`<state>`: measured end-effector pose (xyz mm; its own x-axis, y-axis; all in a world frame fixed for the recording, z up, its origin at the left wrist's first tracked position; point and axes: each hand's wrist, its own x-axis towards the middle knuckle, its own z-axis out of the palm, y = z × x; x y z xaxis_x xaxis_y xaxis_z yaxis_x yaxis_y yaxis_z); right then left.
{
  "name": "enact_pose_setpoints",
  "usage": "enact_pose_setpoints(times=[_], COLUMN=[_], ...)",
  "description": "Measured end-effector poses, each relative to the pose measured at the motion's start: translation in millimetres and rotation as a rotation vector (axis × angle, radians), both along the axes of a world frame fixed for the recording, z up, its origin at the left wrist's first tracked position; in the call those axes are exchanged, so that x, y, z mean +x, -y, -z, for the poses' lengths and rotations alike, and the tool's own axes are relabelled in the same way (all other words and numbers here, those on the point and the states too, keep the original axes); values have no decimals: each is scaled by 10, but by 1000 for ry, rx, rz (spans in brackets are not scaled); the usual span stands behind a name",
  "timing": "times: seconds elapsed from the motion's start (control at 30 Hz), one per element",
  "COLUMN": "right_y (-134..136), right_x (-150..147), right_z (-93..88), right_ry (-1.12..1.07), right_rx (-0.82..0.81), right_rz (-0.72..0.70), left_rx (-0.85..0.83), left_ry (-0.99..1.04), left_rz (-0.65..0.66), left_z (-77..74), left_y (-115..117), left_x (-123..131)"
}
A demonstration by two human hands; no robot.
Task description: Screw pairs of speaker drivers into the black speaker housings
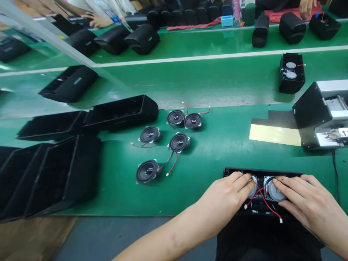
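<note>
A black speaker panel (pixel 288 172) lies at the bench's front edge, close to my body. Two round speaker drivers sit in it side by side, magnets up, their red wires (pixel 262 192) crossing between them and ending in white plugs. My left hand (pixel 231 192) has its fingertips on the left driver (pixel 253 186) and partly covers it. On the right driver (pixel 274 190) rest the fingers of my right hand (pixel 304 197), its thumb low beside the rim. Several loose drivers (pixel 178 142) lie cone up on the green bench (pixel 212 156), left of the panel.
Open black speaker housings (pixel 81 174) crowd the left side. A machine (pixel 320 112) stands at right, with a yellow strip (pixel 274 134) beside it. Beyond, a housing with two drivers (pixel 292 74) sits on the green belt (pixel 190 79). A co-worker's hand (pixel 307 7) shows at the far right.
</note>
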<state>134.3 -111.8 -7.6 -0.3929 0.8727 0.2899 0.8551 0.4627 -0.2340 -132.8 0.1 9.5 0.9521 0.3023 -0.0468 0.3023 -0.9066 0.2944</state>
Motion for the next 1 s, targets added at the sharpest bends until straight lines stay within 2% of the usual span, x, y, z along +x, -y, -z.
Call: enact_pose_setpoints(times=[0.17,0.63,1.0], right_y=[12,79,90], right_x=[3,-75,-38], right_z=[24,52,38], right_ry=[-11,-61,-9], right_rx=[-9,-31,-41], right_rz=[5,74,85], left_rx=[21,28,16], left_ry=[114,172,112], left_rz=[-21,-20,-27], left_z=[76,100,75], left_y=[14,20,31], left_x=[-31,-17,-4])
